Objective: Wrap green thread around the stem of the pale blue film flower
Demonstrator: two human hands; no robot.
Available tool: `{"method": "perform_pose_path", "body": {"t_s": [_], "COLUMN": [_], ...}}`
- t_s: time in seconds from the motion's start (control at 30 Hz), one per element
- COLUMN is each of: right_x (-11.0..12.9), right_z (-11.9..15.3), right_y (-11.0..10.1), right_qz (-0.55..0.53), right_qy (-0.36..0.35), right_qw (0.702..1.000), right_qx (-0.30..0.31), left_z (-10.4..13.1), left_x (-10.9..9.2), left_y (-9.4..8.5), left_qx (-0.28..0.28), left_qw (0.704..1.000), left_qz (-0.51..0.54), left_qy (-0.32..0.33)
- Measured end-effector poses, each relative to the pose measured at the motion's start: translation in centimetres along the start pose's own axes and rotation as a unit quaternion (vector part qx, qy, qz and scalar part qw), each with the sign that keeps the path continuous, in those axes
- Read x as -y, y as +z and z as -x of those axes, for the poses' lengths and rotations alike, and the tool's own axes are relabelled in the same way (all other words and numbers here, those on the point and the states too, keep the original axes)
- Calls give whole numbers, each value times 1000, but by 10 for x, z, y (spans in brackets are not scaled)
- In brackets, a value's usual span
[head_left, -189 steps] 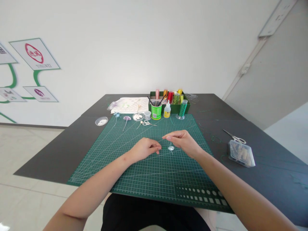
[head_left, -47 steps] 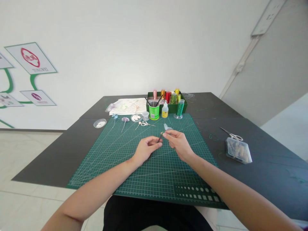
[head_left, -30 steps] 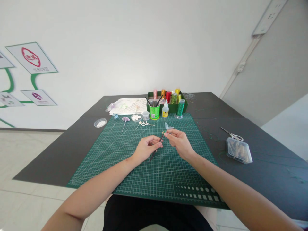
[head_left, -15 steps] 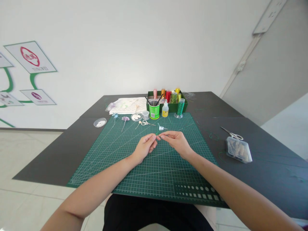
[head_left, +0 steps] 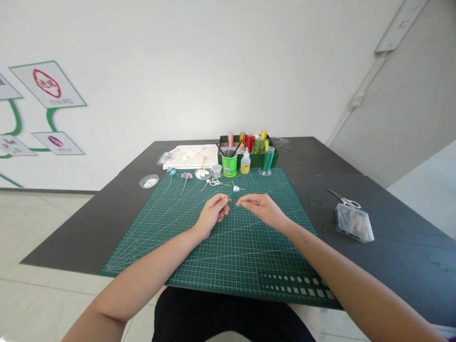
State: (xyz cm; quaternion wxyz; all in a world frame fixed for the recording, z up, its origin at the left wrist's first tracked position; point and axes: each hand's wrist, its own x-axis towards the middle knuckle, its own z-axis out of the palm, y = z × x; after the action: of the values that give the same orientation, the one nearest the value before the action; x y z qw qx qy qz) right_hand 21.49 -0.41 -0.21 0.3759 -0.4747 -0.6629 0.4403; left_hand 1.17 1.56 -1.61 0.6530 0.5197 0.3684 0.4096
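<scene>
Above the cutting mat, my left hand pinches a thin green stem between thumb and forefinger. A small pale blue-white flower sits just past the stem's tip and appears joined to it. My right hand is a little to the right, its thumb and fingertips pressed together. Anything in that pinch, such as a fine thread, is too small to make out. Small white-handled scissors lie on the mat beyond my left hand.
Behind stand a green tin of tools, a glue bottle, a green thread spool and a box of spools. Finished-looking flowers and dishes are left; larger scissors and a plastic case are right.
My hands have drawn apart: the left has shifted slightly left with the green stem and flower, and a gap now shows between the fingertips.
</scene>
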Motion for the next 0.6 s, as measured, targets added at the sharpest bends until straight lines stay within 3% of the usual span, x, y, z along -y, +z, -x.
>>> {"method": "perform_pose_path", "body": {"t_s": [0.27, 0.6], "right_x": [-13, -23], "right_z": [-7, -9], "right_y": [-6, -9], "right_qz": [62, 117], "right_qy": [-13, -90], "right_qw": [998, 988], "right_qx": [-6, -43], "left_z": [-1, 13], "left_x": [-2, -7], "left_y": [-2, 10], "left_qx": [10, 157], "left_qw": [1000, 986], "left_qz": [3, -6], "left_qy": [0, -62]}}
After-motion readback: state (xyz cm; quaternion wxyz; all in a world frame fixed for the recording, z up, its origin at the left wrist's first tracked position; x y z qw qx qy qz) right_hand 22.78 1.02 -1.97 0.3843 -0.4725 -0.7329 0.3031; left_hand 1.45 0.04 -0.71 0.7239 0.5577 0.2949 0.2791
